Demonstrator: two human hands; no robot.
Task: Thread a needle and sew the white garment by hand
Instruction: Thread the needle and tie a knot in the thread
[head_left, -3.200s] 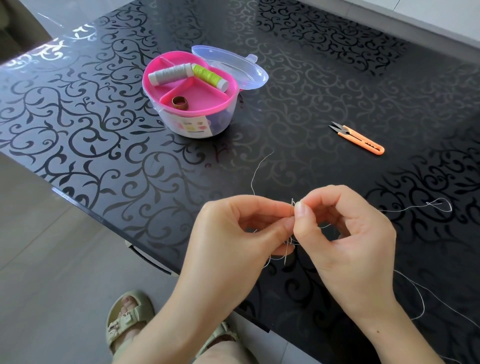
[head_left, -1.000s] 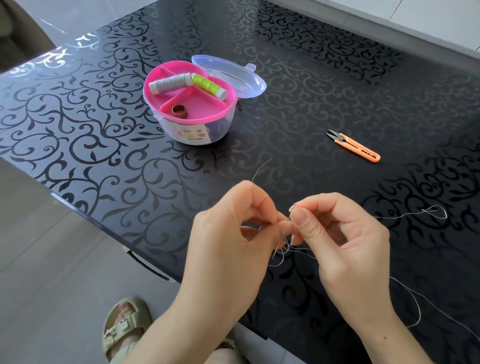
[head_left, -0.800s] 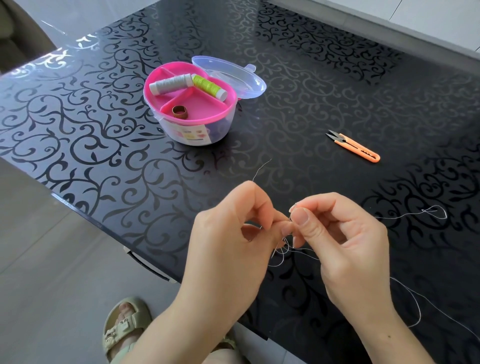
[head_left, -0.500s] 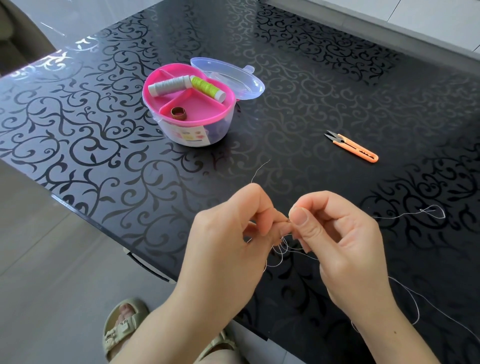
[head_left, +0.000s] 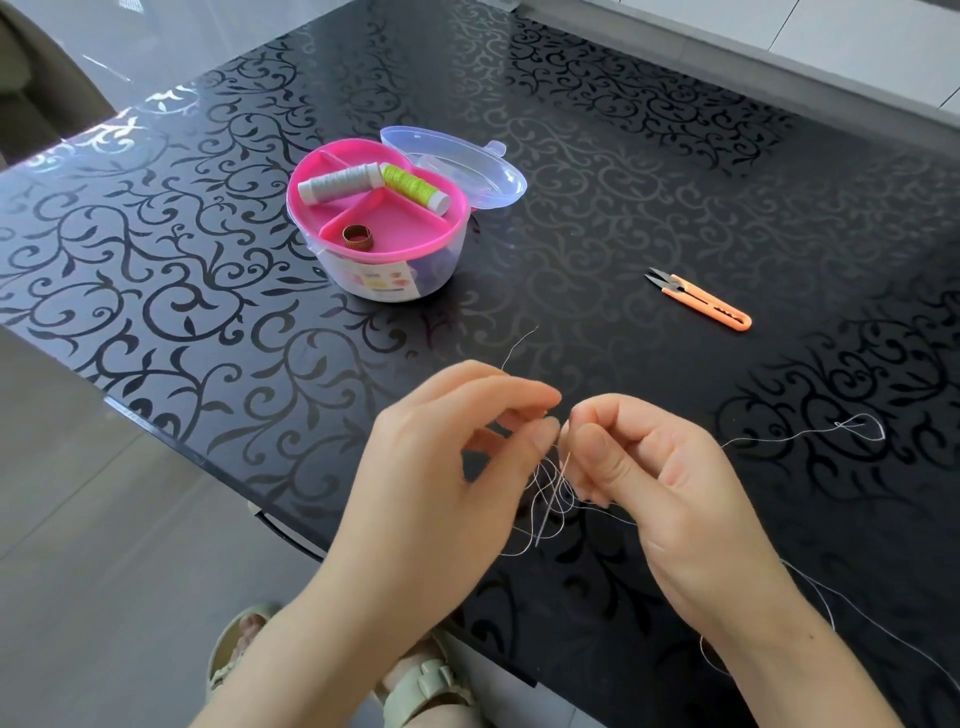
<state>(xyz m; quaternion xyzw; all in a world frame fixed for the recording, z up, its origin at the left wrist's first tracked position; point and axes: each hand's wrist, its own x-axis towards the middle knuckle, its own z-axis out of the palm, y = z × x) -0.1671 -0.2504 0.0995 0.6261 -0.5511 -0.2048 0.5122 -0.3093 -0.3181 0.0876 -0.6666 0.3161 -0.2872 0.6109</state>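
The table top (head_left: 623, 130) is presenting a glossy black, glass-like finish, its scroll pattern alternating shiny and matt. The sewing box (head_left: 441, 270) is showing a smooth clear plastic wall and lid (head_left: 467, 171), with a glossy pink plastic tray (head_left: 405, 218) inside. The thimble (head_left: 356, 236) is reading as brass-coloured metal. The grey spool (head_left: 340, 182) and green spool (head_left: 413, 186) are showing wound thread with a soft sheen. The snips (head_left: 701, 304) are combining an orange plastic handle with dark metal blades. The needle (head_left: 550, 499) is glinting as thin bright metal. The thread (head_left: 779, 436) is appearing as fine white fibre. The floor (head_left: 104, 519) is appearing as matt grey tile.
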